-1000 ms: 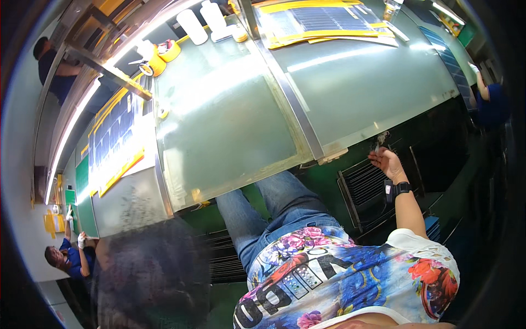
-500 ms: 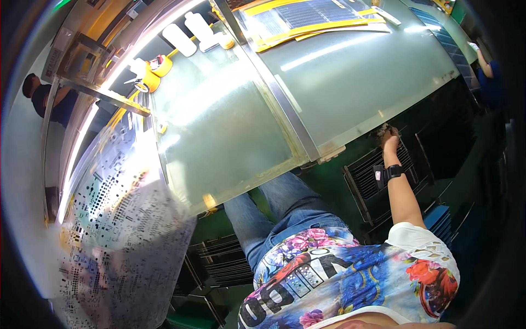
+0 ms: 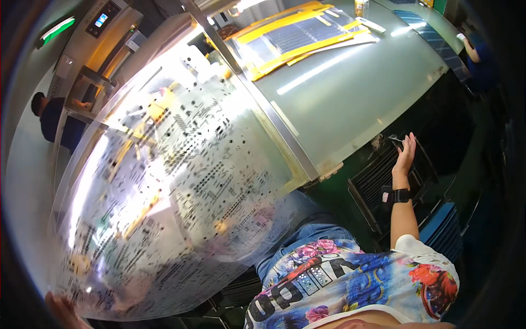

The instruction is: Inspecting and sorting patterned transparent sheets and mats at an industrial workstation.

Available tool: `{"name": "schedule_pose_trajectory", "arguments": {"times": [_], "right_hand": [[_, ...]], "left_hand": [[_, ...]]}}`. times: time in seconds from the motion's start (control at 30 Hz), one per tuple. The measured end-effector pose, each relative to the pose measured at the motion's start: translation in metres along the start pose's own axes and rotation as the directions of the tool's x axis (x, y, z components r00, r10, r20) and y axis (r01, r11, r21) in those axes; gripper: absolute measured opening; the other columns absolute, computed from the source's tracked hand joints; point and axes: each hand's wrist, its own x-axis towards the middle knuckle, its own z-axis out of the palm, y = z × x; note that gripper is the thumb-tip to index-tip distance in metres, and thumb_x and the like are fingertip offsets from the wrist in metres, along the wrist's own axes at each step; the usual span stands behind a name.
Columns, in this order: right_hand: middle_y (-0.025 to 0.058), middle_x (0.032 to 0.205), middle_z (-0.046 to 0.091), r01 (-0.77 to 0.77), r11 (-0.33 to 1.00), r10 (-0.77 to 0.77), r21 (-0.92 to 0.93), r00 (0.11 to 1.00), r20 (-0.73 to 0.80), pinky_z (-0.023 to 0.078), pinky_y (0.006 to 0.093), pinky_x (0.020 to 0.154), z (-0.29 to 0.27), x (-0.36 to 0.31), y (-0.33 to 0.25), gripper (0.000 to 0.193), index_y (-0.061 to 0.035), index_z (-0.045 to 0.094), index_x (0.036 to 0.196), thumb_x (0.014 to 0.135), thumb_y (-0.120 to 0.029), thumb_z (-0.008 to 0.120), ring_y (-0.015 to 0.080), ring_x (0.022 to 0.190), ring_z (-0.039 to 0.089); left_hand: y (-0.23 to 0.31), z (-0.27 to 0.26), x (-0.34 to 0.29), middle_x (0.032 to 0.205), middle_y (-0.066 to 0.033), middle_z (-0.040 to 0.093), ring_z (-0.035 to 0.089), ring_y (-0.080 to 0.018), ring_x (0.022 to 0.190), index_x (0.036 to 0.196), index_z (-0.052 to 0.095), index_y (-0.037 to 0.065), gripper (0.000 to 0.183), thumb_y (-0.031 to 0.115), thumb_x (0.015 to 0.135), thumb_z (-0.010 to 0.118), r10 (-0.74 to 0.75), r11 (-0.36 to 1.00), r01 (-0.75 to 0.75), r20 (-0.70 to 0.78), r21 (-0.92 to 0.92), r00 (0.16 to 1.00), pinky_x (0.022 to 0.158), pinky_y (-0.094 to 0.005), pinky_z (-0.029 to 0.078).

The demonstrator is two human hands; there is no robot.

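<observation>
A large clear film sheet (image 3: 203,181) printed with black circuit patterns spreads at the left, partly over the glass-topped table. At its lower left corner my left hand (image 3: 64,310) is closed on the edge; most of that hand falls outside the picture or into blur. My right hand (image 3: 404,156) is raised off the table's front edge, fingers stretched out and apart. Close to its fingertips is a small crumpled, stringy bit (image 3: 378,141) that I cannot make out. A dark watch-like band (image 3: 402,196) circles the right wrist.
Yellow-bordered dark films (image 3: 298,41) lie on the far part of the glass table (image 3: 329,93). A metal bar (image 3: 263,115) crosses the tabletop. Below stand a dark wire rack (image 3: 364,192) and blue panels (image 3: 438,227). One person (image 3: 57,123) is at the far left, another (image 3: 476,60) at the far right.
The printed film has swung rightward and up over the table, covering bottles and tape rolls. My left hand has come into view. My right hand has opened and drawn back from the table edge.
</observation>
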Motion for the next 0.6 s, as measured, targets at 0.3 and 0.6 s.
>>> {"name": "schedule_pose_trajectory", "arguments": {"times": [0.3, 0.6], "right_hand": [[0.0231, 0.145, 0.032, 0.467, 0.827, -0.411, -0.313, 0.882, 0.23, 0.026, 0.0399, 0.11, 0.027, -0.04, 0.097, 0.051, 0.0035, 0.031, 0.139, 0.094, -0.015, 0.049, 0.0355, 0.133, 0.033], [0.0208, 0.147, 0.028, 0.842, 0.249, -0.623, -0.479, 0.518, 0.586, 0.025, 0.0449, 0.11, 0.01, -0.057, -0.026, 0.073, -0.0019, 0.024, 0.145, 0.085, -0.018, 0.064, 0.0372, 0.136, 0.026]], "left_hand": [[-0.01, 0.046, 0.008, 0.087, -0.0015, 0.055, 0.053, -0.0077, 0.075, 0.106, 0.057, 0.001, 0.018, 0.011, 0.092, 0.059, -0.19, 0.945, 0.241, 0.227, -0.221, 0.955, 0.068, -0.0206, 0.046], [-0.006, 0.081, 0.016, 0.084, -0.0044, 0.06, 0.058, -0.01, 0.071, 0.1, 0.06, -0.002, 0.013, 0.008, 0.092, 0.057, 0.003, 0.975, 0.062, 0.294, -0.213, 0.956, 0.065, -0.0237, 0.05]]}}
